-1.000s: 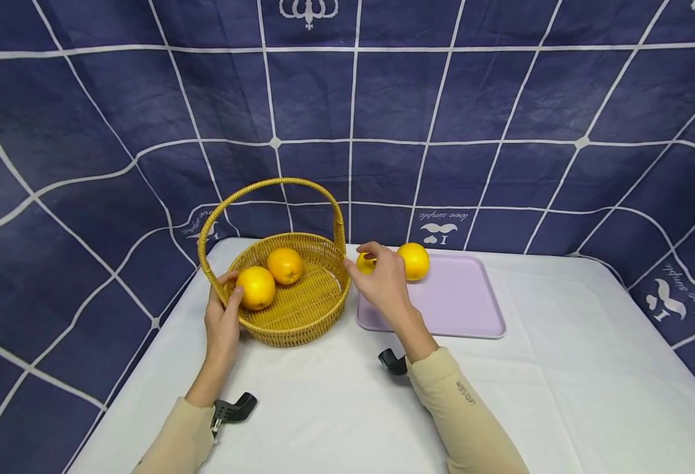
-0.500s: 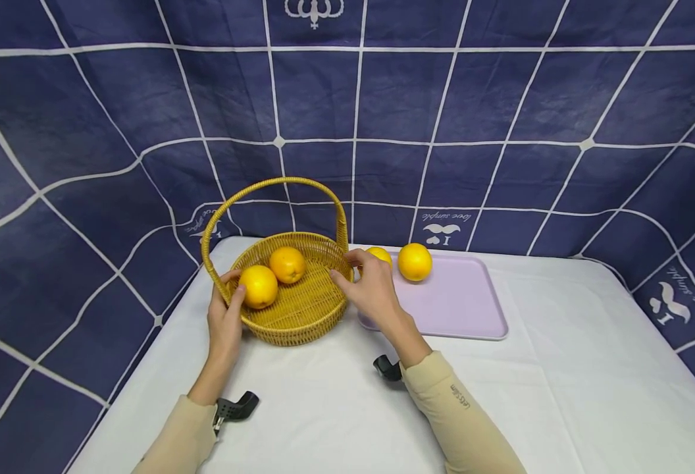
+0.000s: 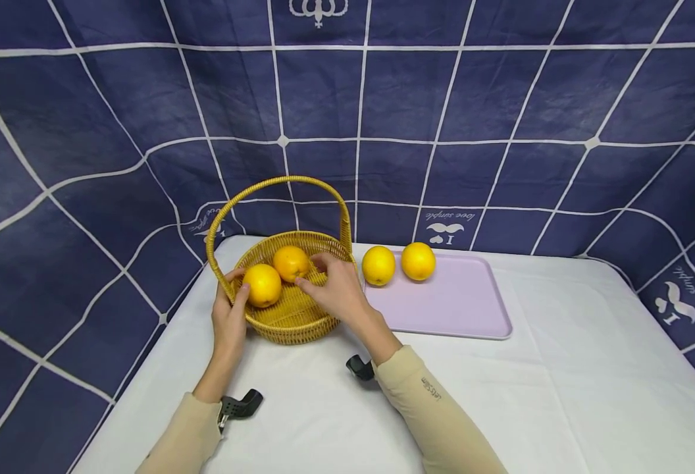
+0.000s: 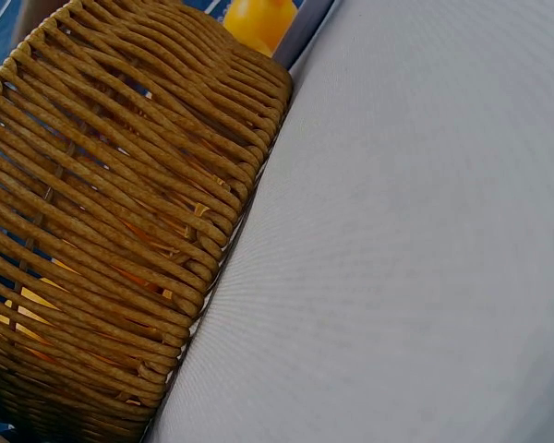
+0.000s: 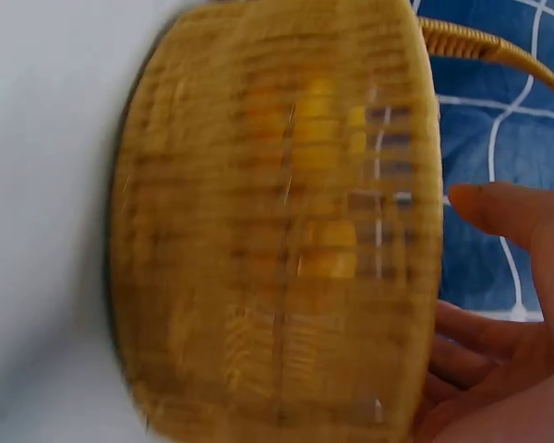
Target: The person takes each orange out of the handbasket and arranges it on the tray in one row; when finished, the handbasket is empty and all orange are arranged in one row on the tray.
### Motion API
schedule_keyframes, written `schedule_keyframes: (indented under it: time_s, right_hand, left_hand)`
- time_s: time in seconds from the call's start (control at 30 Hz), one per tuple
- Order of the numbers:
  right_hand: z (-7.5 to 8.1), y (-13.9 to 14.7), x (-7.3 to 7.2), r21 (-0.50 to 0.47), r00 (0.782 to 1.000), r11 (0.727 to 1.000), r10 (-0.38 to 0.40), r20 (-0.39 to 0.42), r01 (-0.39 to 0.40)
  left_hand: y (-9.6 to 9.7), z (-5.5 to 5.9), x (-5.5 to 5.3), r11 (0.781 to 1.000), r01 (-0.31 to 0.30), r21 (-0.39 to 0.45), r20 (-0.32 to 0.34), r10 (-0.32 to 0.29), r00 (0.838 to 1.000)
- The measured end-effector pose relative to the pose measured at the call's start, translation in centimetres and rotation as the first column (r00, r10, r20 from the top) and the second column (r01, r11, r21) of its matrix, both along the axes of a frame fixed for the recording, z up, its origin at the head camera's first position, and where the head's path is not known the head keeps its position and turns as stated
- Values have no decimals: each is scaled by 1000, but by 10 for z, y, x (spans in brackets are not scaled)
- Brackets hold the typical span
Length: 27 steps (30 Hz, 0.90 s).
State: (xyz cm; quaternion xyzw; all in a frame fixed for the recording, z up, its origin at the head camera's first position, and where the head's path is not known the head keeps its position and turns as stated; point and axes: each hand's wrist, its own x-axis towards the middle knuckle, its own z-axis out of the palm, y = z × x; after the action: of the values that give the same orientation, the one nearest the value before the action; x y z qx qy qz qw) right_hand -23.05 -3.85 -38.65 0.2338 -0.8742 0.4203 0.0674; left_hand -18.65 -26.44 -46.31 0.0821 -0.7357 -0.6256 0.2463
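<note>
A woven wicker basket with a tall arched handle stands on the white tablecloth, two oranges inside. My left hand holds its left rim, thumb inside beside the nearer orange. Over the basket's right part, my right hand reaches in from the right, thumb and fingers spread apart. Its thumb tip is right by the farther orange. In the right wrist view, thumb and fingers extend past the rim, the basket wall blurred. The left wrist view shows mostly the basket's outer side.
A lilac tray lies right of the basket. At its back left sit two more oranges, one close to the basket and another beside it. A dark blue curtain with white lines hangs behind the table.
My right hand has moved left, from beside the near tray orange across the rim to over the basket, holding nothing. The left hand stays at the basket's left rim.
</note>
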Motion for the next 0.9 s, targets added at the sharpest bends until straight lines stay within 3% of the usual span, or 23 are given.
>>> schedule_keyframes:
  time_s: [0.23, 0.5, 0.9]
  right_hand:
    - [-2, -36, 1, 43, 998, 997, 56, 37, -58]
    - [-5, -60, -4, 58, 997, 997, 44, 71, -48]
    - [-7, -83, -8, 194, 987, 981, -9, 159, -22]
  left_hand:
    - [2, -4, 0, 1000, -12, 7, 22, 12, 1000]
    - [6, 2, 1, 999, -27, -17, 5, 27, 1000]
    - [6, 4, 1, 999, -29, -20, -1, 29, 1000]
